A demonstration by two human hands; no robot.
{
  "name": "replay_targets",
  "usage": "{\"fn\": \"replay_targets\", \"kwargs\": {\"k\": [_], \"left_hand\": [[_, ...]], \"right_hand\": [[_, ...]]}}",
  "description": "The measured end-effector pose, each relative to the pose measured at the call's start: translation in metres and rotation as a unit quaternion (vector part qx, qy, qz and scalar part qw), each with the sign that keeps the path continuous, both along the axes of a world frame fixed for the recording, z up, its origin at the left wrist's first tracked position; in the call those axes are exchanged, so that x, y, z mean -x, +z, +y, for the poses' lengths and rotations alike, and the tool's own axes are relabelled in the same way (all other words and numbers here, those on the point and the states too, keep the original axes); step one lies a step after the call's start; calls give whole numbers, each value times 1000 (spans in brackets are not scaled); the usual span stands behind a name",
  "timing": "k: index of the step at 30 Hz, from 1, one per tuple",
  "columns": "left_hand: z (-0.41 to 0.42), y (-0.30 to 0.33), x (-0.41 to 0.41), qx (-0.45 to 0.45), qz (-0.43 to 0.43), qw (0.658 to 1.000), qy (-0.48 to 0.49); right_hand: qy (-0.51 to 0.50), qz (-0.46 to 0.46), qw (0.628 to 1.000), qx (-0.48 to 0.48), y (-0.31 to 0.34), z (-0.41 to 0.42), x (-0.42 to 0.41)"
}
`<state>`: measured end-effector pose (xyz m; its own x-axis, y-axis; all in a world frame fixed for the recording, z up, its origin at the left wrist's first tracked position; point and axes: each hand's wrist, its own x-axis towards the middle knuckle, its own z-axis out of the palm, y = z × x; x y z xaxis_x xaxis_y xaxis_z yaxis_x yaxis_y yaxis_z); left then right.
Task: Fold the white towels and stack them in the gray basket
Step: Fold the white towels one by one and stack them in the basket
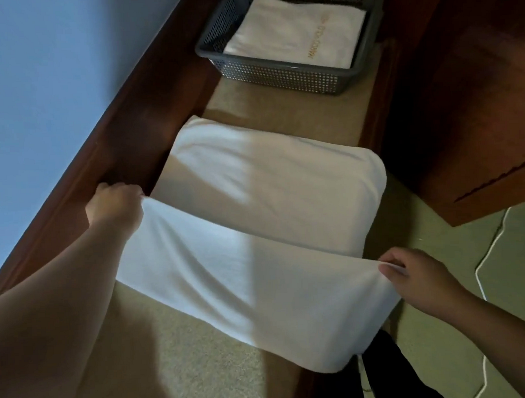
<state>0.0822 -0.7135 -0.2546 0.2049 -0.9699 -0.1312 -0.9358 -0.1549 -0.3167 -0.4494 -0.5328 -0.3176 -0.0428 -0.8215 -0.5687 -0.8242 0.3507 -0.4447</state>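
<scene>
A white towel [256, 229] lies spread along a beige padded bench [178, 362]. Its near part is lifted and stretched between my hands. My left hand [114, 205] grips the towel's left corner beside the wooden side rail. My right hand [415, 276] pinches the right corner near the bench's right edge. The far part of the towel rests flat on the bench. Beyond it stands the gray perforated basket [280, 77], holding a folded white towel [299, 31] with gold lettering.
A dark wooden rail [126, 138] runs along the bench's left side under a blue wall [40, 88]. A wooden cabinet [467, 99] stands to the right. A white cable [481, 267] lies on the greenish floor at the right.
</scene>
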Motion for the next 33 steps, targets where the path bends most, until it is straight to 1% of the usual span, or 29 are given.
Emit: {"fn": "replay_targets", "kwargs": {"k": [5,7,9,11,12,14,16,17,19,21,24,29,33], "left_hand": [[-14,-4,3,22,-4,1000,8],[-18,-8,3,25,-10,1000,5],[-21,-12,4,33,8,999,5],[-23,-17,4,45,48,998,-2],[-23,-20,6,36,68,997,-11],[-21,-24,16,-41,84,994,-64],[-14,-28,35,-123,95,977,-145],[-10,-31,46,-147,112,967,-177],[0,-37,67,-169,144,950,-220],[7,-43,81,-180,154,945,-227],[5,-47,93,-172,143,952,-211],[-8,-45,91,-163,42,967,-191],[-6,-49,86,-103,33,979,-175]], "right_hand": [[-56,-5,998,38,-3,-8,4],[-59,-6,997,42,-4,-11,6],[-51,-3,998,35,-4,-13,7],[-43,2,999,22,-5,-13,7],[-39,5,999,13,-6,-12,6],[-31,14,999,-1,-7,-11,4],[-23,26,999,-6,-10,-8,2],[-20,27,999,-11,-11,-8,1],[-13,17,999,-26,-11,-8,-2],[1,15,999,-34,-12,-9,-4],[12,36,999,-27,-11,-14,-5],[13,73,997,-16,-7,-18,-1],[1,78,997,-1,-5,-17,0]]}}
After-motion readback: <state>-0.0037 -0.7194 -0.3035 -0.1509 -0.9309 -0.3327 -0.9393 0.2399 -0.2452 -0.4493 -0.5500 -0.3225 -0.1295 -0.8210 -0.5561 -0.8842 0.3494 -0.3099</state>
